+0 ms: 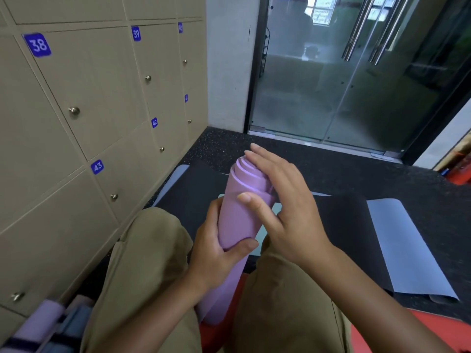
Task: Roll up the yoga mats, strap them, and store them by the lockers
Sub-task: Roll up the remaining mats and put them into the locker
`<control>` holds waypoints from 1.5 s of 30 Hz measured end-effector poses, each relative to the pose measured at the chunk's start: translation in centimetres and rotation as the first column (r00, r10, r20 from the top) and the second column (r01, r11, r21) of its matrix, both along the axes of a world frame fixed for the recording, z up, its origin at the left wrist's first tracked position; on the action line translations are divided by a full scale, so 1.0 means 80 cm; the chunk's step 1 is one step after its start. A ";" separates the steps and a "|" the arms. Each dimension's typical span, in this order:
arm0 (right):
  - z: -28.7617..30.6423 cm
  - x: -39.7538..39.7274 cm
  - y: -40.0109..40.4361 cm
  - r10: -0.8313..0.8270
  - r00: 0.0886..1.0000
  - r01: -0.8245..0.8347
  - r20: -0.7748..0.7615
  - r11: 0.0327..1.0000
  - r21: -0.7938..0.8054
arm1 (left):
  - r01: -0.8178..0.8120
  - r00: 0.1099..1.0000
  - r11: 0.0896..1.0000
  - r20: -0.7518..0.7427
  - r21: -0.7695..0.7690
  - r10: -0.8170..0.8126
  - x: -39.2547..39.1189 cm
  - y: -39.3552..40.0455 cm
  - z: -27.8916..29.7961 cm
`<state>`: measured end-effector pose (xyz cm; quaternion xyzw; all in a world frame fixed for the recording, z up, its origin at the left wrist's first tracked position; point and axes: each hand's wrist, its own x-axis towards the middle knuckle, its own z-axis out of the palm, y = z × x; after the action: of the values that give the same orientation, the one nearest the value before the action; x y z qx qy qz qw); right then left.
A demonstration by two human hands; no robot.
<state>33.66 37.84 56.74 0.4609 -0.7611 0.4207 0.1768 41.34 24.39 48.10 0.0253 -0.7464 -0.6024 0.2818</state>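
A rolled purple yoga mat stands tilted between my knees, its spiral end pointing up and away from me. My left hand grips the roll around its middle, thumb across the front. My right hand lies against the top end of the roll with straight fingers, thumb touching the mat's side. Several strapped rolled mats lie at the foot of the lockers at the lower left. No strap is visible on the purple roll.
Beige numbered lockers fill the left wall. Unrolled black and blue-grey mats lie on the dark speckled floor ahead and to the right. A red mat lies under me. A glass door stands ahead.
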 end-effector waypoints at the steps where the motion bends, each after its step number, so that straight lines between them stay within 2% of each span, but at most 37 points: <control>1: 0.000 0.001 0.000 -0.001 1.000 0.001 -0.012 1.000 0.002 | 0.015 1.000 1.000 -0.005 0.008 -0.015 0.003 -0.001 -0.001; 7: 0.000 0.008 -0.003 0.038 0.994 -0.035 -0.099 0.999 0.036 | -0.002 0.999 1.000 -0.036 0.019 0.003 0.014 -0.003 -0.002; 15: 0.020 -0.004 0.004 0.090 0.988 -0.073 -0.130 0.989 0.129 | -0.072 0.995 0.996 -0.070 0.050 0.075 0.008 0.006 0.011; 20: 0.035 -0.014 0.010 0.159 0.984 -0.140 -0.085 0.970 0.201 | -0.103 0.990 0.991 -0.089 0.085 0.110 0.003 0.013 0.023; 25: 0.037 -0.027 0.011 0.207 0.978 -0.199 -0.013 0.956 0.217 | -0.142 0.989 0.983 -0.036 0.114 0.147 -0.002 0.018 0.020; 33: 0.032 -0.033 0.025 0.188 0.981 -0.193 0.048 0.970 0.146 | -0.057 0.998 0.983 0.024 0.175 0.054 0.000 0.022 -0.005; 38: 0.039 -0.034 0.048 0.113 0.981 -0.131 0.158 0.985 0.109 | -0.020 0.998 0.999 0.055 0.034 0.018 -0.021 0.020 0.001; 42: 0.051 -0.048 0.077 0.033 0.992 -0.042 0.123 0.997 0.072 | 0.057 0.997 0.989 0.061 -0.139 -0.049 -0.054 0.011 0.032; 45: 0.056 -0.061 0.107 -0.031 0.993 0.023 0.116 0.997 0.074 | 0.126 0.990 0.944 0.104 -0.306 -0.098 -0.080 0.010 0.057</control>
<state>28.79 46.43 61.24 0.4312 -0.7912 0.4165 0.1206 34.97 25.17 52.63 -0.0357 -0.8438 -0.4905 0.2148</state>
